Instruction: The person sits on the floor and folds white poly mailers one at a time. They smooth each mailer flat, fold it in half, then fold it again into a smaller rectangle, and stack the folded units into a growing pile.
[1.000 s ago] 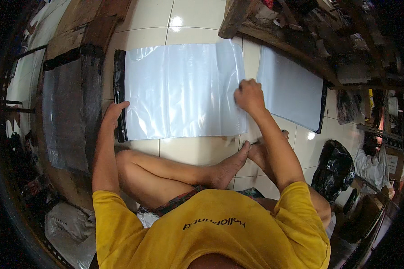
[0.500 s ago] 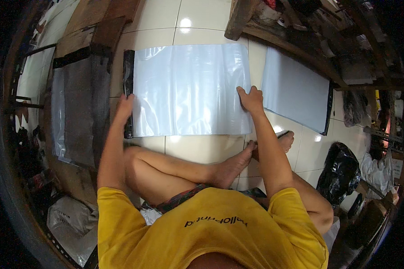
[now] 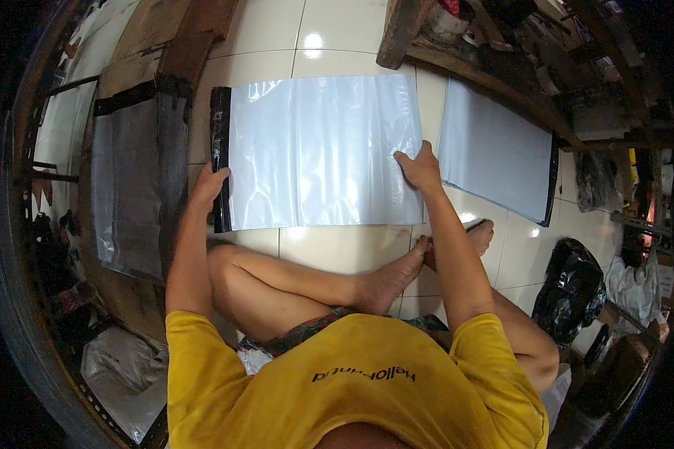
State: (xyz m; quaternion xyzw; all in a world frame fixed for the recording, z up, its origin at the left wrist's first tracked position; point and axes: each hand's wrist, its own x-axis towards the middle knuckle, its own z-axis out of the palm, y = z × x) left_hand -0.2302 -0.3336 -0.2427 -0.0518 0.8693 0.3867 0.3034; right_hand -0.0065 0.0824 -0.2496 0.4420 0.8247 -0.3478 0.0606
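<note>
A large white plastic mailing bag [image 3: 322, 153] lies spread in front of me, glossy and lightly creased. Down its left side runs a black strip [image 3: 221, 120]. My left hand [image 3: 208, 185] grips this strip at about mid-length, thumb on top and fingers hidden beneath. At the opposite edge, my right hand [image 3: 421, 168] pinches the white plastic, its thumb on top and the other fingers mostly out of sight.
Grey plastic bags [image 3: 131, 179] with black edges lie on brown cardboard at left. Another pile of white bags [image 3: 494, 150] rests at right beside a wooden frame [image 3: 487, 86]. A black plastic bundle [image 3: 569, 288] sits near my right knee, on the tiled floor [image 3: 337, 247].
My left thumb now reaches farther across the black strip. The white bag stays between both hands, and the whole view has shifted slightly.
</note>
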